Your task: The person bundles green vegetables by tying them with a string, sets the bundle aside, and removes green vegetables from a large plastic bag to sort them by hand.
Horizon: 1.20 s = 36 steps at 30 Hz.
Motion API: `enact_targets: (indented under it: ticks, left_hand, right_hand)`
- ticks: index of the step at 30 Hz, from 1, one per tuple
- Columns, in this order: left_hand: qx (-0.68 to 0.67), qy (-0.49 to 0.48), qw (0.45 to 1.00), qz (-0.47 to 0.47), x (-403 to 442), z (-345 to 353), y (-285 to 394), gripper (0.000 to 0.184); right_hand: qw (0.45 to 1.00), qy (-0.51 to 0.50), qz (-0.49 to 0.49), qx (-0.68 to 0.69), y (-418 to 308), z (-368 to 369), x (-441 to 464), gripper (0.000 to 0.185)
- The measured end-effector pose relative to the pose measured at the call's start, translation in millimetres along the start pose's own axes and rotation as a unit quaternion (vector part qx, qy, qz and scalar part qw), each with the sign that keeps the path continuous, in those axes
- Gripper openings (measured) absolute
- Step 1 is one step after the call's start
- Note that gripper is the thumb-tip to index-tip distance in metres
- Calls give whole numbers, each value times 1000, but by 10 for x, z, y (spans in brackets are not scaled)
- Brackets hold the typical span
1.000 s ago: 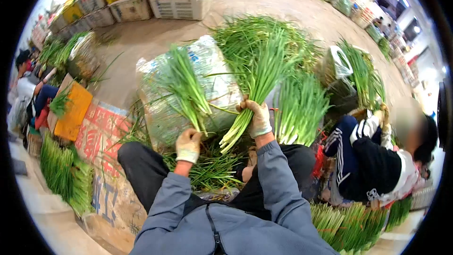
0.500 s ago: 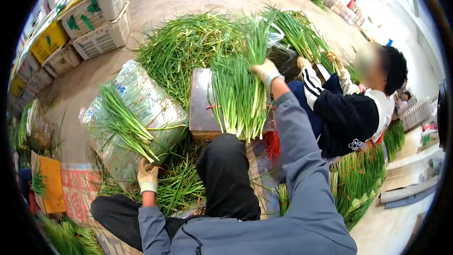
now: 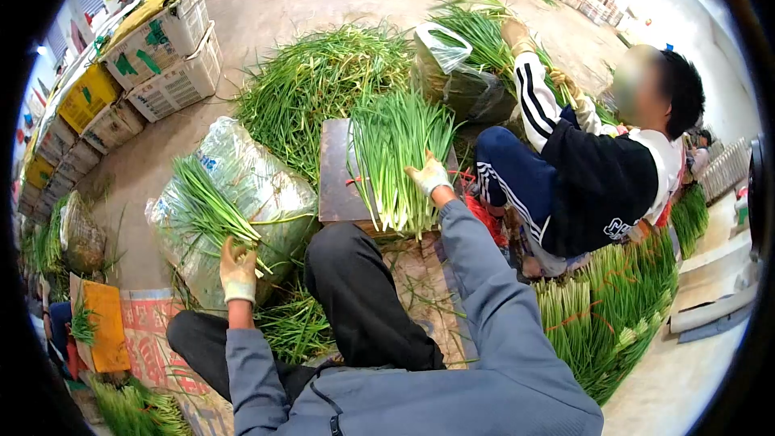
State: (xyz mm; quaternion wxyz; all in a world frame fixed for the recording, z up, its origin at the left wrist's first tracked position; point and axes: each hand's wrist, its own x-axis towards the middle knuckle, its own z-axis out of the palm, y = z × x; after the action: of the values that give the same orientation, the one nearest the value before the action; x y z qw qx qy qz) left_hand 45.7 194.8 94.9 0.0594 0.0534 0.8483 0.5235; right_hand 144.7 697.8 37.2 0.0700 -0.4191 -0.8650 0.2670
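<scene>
My right hand [image 3: 429, 176], in a pale work glove, lies against a bunch of long green chives [image 3: 395, 153] with pale stem ends. Its thumb and fingers are apart. The bunch rests on a dark-topped block [image 3: 335, 169] in front of my knee, and a red tie [image 3: 464, 174] shows beside it. Further left, my gloved left hand [image 3: 238, 273] is raised with fingers apart at the stem ends of a smaller bunch of chives [image 3: 206, 200]. Those chives lie on a filled clear plastic bag [image 3: 278, 186]; whether the fingertips touch them is unclear.
A large loose chive heap [image 3: 323, 81] lies beyond the block. At right, a person [image 3: 597, 169] sits handling chives beside a stuffed bag [image 3: 460, 89]. Tied bundles [image 3: 613, 307] stand near my right side. Stacked crates [image 3: 173, 81] line the left.
My right hand has come down from the raised chives and let go; they now lie with the bunch. My left hand has risen toward the stems. The seated person's hand has moved up.
</scene>
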Motion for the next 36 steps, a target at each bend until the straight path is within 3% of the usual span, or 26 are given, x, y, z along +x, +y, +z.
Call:
enact_targets:
  ticks: [1, 2, 4, 5, 6, 8, 9, 12, 13, 14, 16, 20, 22, 24, 26, 27, 30, 32, 33, 34, 36]
  left_hand:
    - [2, 16, 999, 33, 17, 23, 73, 71]
    - [29, 25, 997, 62, 32, 34, 115, 67]
    - [-13, 7, 998, 67, -54, 42, 380, 69]
    - [-29, 31, 993, 107, -53, 90, 390, 56]
    - [-32, 29, 993, 112, -24, 104, 325, 56]
    - [-60, -31, 997, 45, 40, 79, 172, 34]
    - [-148, -29, 988, -21, -120, 141, 404, 15]
    - [-85, -39, 993, -68, -77, 301, 349, 16]
    - [-43, -58, 996, -52, -24, 349, 361, 18]
    - [-3, -79, 996, -37, 74, 438, 398, 21]
    - [-59, -95, 993, 33, 260, 753, 620, 31]
    - [-118, -269, 953, -74, 474, 1484, 1420, 52]
    - [-8, -283, 956, -82, 508, 2002, 1515, 55]
    - [48, -303, 940, -149, 498, 2469, 1433, 61]
    - [173, -328, 922, -111, 621, 2989, 968, 56]
    - [271, -263, 926, -27, 480, 3096, 955, 59]
    - [223, -198, 952, -66, 385, 3304, 633, 61]
    - [208, -169, 962, -52, 337, 3232, 690, 58]
    - [218, -151, 964, -36, 310, 3155, 786, 57]
    - [224, -130, 966, -18, 327, 3123, 851, 56]
    - [207, -117, 971, -9, 352, 3098, 871, 55]
  right_hand:
    - [1000, 17, -5, -10, 45, -38, -130, 90]
    - [1000, 18, -6, -10, 90, -73, -258, 90]
    - [992, 93, -79, 22, 348, -54, -439, 66]
    - [980, 156, -99, 78, 462, -21, -514, 45]
    - [974, 176, -80, 122, 535, -48, -606, 33]
    - [975, 162, -37, 145, 605, -169, -801, 25]
    - [972, 176, -35, 153, 695, -132, -810, 23]
    - [967, 148, -1, 208, 871, -96, -826, 24]
    - [966, 188, -31, 176, 880, -100, -858, 25]
    - [963, 155, -7, 223, 897, -154, -870, 28]
    - [966, 173, 5, 194, 972, -217, -842, 30]
    - [986, 111, 43, 120, 1184, -213, -843, 37]
    - [984, 119, 58, 120, 1175, -200, -958, 40]
    - [983, 121, 60, 120, 1259, -131, -867, 40]
    - [983, 124, 65, 121, 1318, -66, -812, 41]
    - [981, 126, 61, 132, 1331, -61, -748, 40]
    - [973, 165, 60, 153, 1240, -254, -778, 31]
    - [976, 86, 42, 194, 1215, -358, -864, 26]
    - [986, 103, -17, 131, 1372, -205, -861, 24]
    - [994, 35, -3, 105, 1309, -297, -954, 25]
    - [995, 6, -72, 66, 1164, -327, -1053, 26]
